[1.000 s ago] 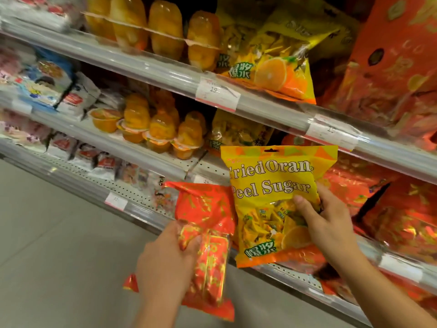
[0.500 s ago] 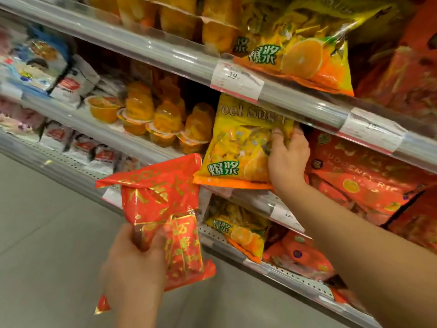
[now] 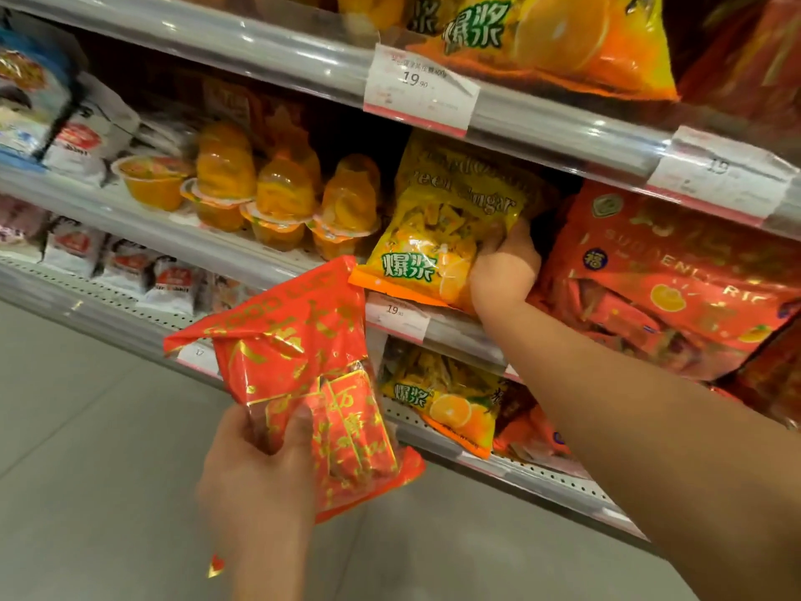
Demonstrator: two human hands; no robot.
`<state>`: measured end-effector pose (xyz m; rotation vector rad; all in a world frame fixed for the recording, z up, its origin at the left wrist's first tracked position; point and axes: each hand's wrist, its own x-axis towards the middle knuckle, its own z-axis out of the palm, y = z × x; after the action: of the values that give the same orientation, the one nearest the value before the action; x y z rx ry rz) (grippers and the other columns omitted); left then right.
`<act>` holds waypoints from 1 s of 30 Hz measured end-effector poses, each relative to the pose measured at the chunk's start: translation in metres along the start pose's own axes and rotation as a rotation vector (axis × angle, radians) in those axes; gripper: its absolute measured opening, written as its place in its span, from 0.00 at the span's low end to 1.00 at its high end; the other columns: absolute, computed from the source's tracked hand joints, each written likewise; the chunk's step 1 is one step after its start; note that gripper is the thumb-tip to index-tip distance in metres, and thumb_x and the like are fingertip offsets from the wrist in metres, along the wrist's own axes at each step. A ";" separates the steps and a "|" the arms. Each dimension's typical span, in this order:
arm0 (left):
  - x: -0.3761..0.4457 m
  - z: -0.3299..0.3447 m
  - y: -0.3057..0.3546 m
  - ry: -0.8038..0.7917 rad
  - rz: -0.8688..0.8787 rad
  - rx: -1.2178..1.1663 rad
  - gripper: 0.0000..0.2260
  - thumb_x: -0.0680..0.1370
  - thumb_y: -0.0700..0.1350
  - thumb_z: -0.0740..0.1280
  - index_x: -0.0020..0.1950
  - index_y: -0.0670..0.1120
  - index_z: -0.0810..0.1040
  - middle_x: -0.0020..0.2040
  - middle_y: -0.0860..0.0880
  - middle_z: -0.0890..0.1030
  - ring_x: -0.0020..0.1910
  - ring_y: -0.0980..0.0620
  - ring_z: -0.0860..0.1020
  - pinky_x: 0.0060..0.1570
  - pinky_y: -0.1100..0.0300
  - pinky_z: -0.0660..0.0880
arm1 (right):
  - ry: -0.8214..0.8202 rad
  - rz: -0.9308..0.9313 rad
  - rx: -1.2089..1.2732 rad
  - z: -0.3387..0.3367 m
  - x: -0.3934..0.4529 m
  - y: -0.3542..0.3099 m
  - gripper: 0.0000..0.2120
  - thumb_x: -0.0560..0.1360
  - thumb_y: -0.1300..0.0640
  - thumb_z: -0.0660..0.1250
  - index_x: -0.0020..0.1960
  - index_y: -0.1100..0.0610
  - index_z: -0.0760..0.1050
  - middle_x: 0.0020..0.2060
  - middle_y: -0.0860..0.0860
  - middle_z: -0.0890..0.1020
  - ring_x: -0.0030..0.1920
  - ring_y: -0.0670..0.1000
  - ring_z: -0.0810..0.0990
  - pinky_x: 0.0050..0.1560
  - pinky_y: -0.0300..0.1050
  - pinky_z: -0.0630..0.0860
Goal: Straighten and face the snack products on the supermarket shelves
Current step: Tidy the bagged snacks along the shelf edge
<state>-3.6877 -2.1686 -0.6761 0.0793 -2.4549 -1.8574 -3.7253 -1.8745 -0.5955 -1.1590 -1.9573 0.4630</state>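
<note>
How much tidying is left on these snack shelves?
Done: the clear orange jelly cups stand in a row. In hand: the right hand grips the yellow orange-peel candy bag on the middle shelf. Left: the left hand holds a red-and-gold foil bag, not yet shelved.

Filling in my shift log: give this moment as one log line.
right hand: grips yellow bag on middle shelf | left hand: holds red bag off shelf | step: placing yellow bag
</note>
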 end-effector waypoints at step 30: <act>-0.057 0.024 0.047 -0.317 0.320 -0.227 0.14 0.73 0.55 0.77 0.46 0.47 0.77 0.35 0.46 0.82 0.33 0.46 0.80 0.33 0.50 0.79 | -0.909 0.089 0.481 -0.149 -0.149 0.085 0.37 0.66 0.27 0.73 0.70 0.41 0.71 0.62 0.40 0.82 0.62 0.45 0.81 0.65 0.52 0.77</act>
<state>-3.6328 -2.1287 -0.6387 -0.6241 -2.2346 -2.1074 -3.5216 -1.9701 -0.6263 -0.7646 -2.3070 1.6264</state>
